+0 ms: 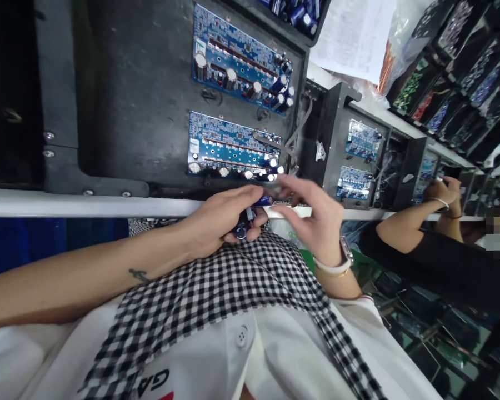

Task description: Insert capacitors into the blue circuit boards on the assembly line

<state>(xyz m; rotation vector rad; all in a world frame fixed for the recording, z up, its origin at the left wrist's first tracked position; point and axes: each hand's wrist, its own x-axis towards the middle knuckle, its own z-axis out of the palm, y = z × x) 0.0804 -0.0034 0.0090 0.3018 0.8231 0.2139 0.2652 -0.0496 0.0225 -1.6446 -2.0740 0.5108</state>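
Blue-sleeved capacitors, several, gripped in the left hand, fingers curled under, thumb side up. One more capacitor sticks out past those fingertips, toward three o'clock. Right hand just beside, also at three o'clock: thumb and forefinger parted, grip open, fingertips motion-blurred.

From the left hand: near circuit board at twelve, in the black tray; far circuit board beyond it, also twelve; parts bin toward one. White rail runs below the tray.

Risks, my judgement. The handful is loose and round-sided: if the left fingers slacken, parts could roll off onto the checked apron. Squeezing several together may bend leads. Right fingers hover close to the near board's edge capacitors; a hurried sweep could knock one askew. Lead polarity unreadable here, so a reversed part would be easily missed.
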